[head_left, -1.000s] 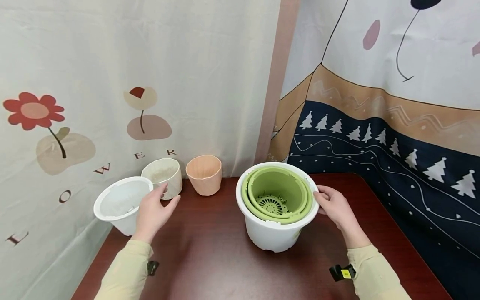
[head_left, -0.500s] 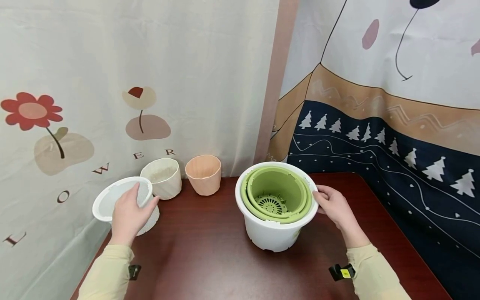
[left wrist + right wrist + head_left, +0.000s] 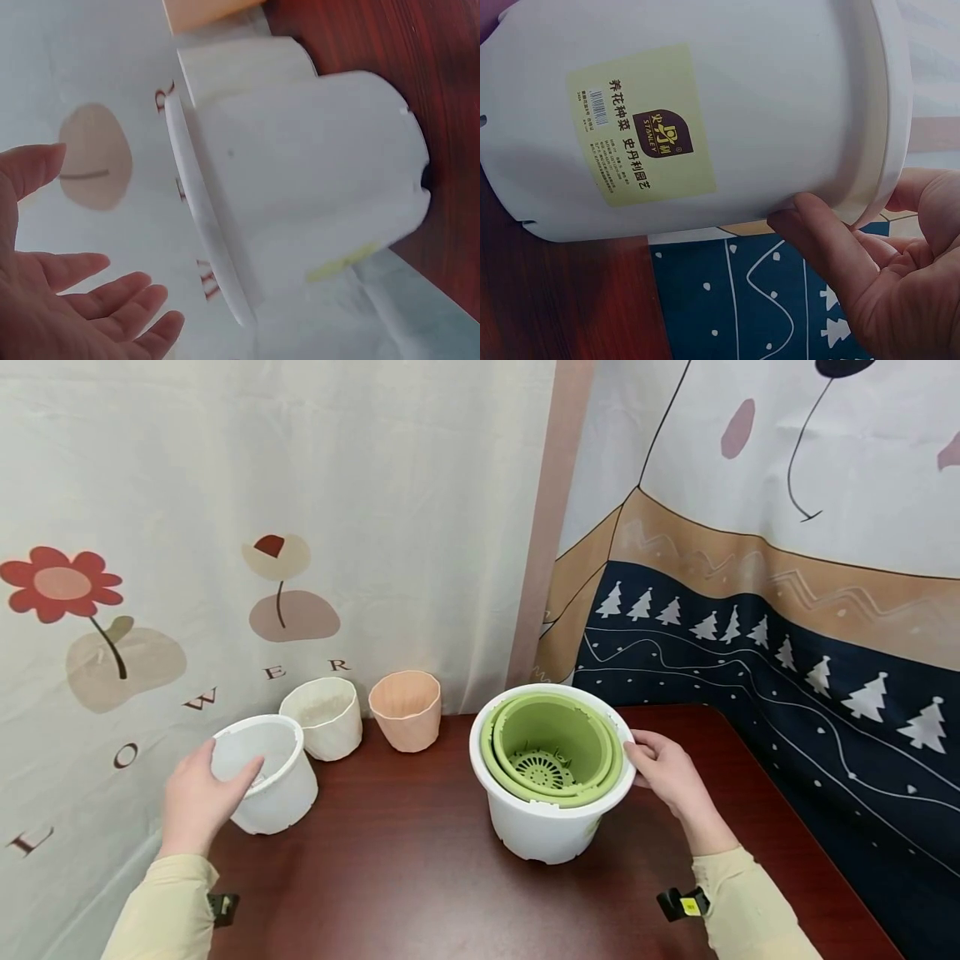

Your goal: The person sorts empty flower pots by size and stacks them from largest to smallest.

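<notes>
At the left of the head view, my left hand (image 3: pixel 198 802) is held with fingers apart in front of the left side of a white plastic flowerpot (image 3: pixel 281 797), hiding part of its rim. In the left wrist view that hand (image 3: pixel 90 292) holds nothing, and a gap separates its fingers from the pot (image 3: pixel 315 165). My right hand (image 3: pixel 671 781) pinches the right rim of a larger white flowerpot (image 3: pixel 540 835). Two green pots, an outer one (image 3: pixel 491 747) and an inner one (image 3: pixel 558 722) with a slotted bottom, sit nested inside. The thumb lies on the outer wall, below the rim.
A cream faceted pot (image 3: pixel 337 735) stands close behind the left white pot, with a peach pot (image 3: pixel 412 727) to its right. All stand on a dark red-brown table (image 3: pixel 420 877). Printed curtains (image 3: pixel 420 527) hang along the table's back and sides.
My left hand has moved left across the front of the smaller white pot, from its right side to its left, uncovering its right wall. My right hand and the larger pot have stayed put.
</notes>
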A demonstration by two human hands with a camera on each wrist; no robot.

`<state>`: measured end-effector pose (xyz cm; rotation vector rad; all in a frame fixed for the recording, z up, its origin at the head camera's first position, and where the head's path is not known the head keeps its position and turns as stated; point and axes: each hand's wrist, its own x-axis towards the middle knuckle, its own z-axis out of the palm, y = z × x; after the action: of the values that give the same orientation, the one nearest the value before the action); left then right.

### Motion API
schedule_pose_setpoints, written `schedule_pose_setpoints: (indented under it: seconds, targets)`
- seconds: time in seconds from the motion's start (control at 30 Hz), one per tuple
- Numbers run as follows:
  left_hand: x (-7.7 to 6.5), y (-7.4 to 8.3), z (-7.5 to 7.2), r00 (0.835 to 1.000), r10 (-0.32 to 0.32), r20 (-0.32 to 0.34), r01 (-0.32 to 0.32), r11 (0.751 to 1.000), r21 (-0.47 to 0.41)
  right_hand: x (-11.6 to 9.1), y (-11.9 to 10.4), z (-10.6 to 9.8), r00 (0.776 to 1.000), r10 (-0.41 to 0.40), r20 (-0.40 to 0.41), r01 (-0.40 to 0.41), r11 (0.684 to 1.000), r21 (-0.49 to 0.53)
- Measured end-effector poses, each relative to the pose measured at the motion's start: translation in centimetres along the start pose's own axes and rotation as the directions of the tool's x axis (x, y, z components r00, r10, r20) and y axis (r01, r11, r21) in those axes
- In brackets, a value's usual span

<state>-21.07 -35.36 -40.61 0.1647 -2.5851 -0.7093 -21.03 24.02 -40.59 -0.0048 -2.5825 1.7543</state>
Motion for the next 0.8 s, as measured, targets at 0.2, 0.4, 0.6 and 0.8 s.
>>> schedule_pose_setpoints:
  seconds: [0.2, 0.4, 0.6, 0.8]
  targets:
    - [0.1, -1.9, -1.0, 0.995, -0.085, 0.048, 0.085, 0.996, 0.004, 0.0, 0.1, 0.0, 1.000, -0.010, 0.002, 0.010, 1.000, -0.003]
    - [0.3, -3.1, -1.5, 0.992, -0.115, 0.061, 0.115, 0.993, 0.004, -0.1, 0.1, 0.0, 1.000, -0.014, 0.000, 0.014, 1.000, -0.005]
    - [0.5, -4.0, -1.7, 0.986, -0.137, 0.098, 0.135, 0.991, 0.024, 0.0, 0.2, 0.0, 1.000, -0.012, -0.001, 0.012, 1.000, -0.004]
    - [0.8, -4.8, -1.9, 0.975, -0.177, 0.131, 0.172, 0.984, 0.044, 0.0, 0.2, 0.1, 1.000, -0.010, -0.004, 0.010, 1.000, -0.009]
